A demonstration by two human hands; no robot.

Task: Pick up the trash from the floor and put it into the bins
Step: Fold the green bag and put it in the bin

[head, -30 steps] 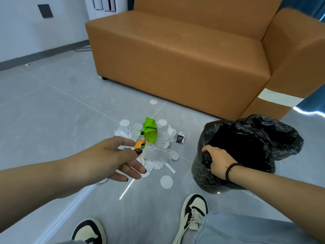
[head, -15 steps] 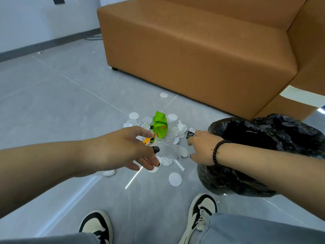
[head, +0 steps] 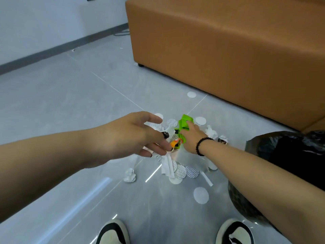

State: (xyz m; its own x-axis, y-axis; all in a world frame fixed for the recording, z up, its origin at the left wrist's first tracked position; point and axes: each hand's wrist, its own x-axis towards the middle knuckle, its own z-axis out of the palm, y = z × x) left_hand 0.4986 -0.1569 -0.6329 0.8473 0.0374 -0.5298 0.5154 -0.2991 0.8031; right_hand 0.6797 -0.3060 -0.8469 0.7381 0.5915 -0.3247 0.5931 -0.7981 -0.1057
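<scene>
Crouched low, the right hand (head: 190,138) grasps the green wrapper (head: 183,123) atop the trash pile on the floor (head: 88,103). Just beside it, the left hand (head: 133,136) hovers, fingers released. Behind the right forearm, the black bin bag (head: 290,155) stands ready, likely for quick dropping.

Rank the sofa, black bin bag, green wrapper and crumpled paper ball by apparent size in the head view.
1. Sofa
2. Black bin bag, partly cut off
3. Green wrapper, partly hidden by the right hand
4. Crumpled paper ball
</scene>
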